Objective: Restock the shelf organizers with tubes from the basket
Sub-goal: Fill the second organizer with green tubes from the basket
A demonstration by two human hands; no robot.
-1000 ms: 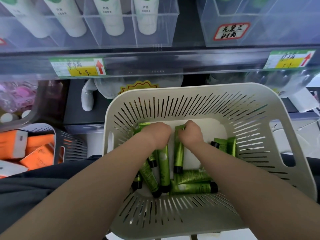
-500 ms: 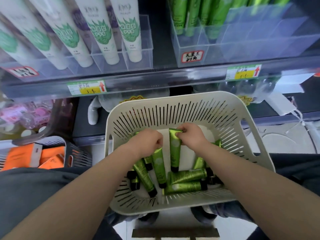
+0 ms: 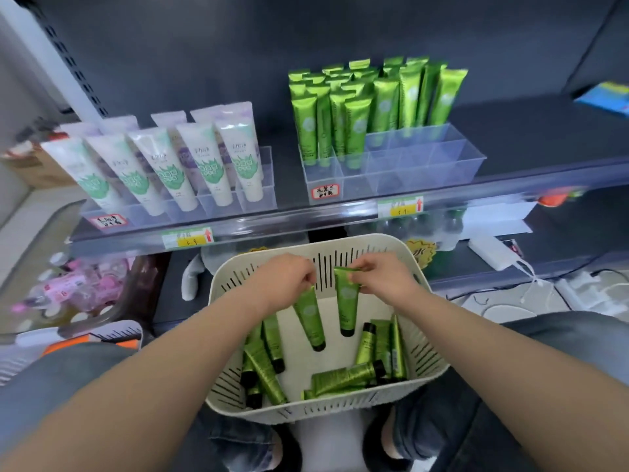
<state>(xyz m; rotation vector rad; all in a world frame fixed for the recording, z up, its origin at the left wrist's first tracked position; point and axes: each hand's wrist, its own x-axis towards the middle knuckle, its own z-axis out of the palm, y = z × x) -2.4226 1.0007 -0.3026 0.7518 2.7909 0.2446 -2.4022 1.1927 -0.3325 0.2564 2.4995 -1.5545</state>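
Nearest, dark jeans [image 3: 561, 352] flank a pale slotted basket [image 3: 306, 412]; what it rests on is hidden. Loose tubes [image 3: 265, 369] lie heaped at its 7 and 4 o'clock, overlapping too much to count. Toward its 12 o'clock end, the left hand [image 3: 282, 281] pinches the flat end of the first tube [image 3: 309, 318], cap hanging down, with the fingers covering that end. The right hand [image 3: 384, 279] pinches the second tube [image 3: 347, 301] the same way, just beside the first. Beyond, at 1 o'clock on the shelf, a clear organizer [image 3: 425, 165] holds standing tubes [image 3: 357, 107] in its back rows. At 10 o'clock, white tubes [image 3: 204, 158] lean in another tray. The handwritten label [image 3: 325, 191] is too blurred to read, and at 2 o'clock a blue item [image 3: 609, 97] is cut off by the edge.
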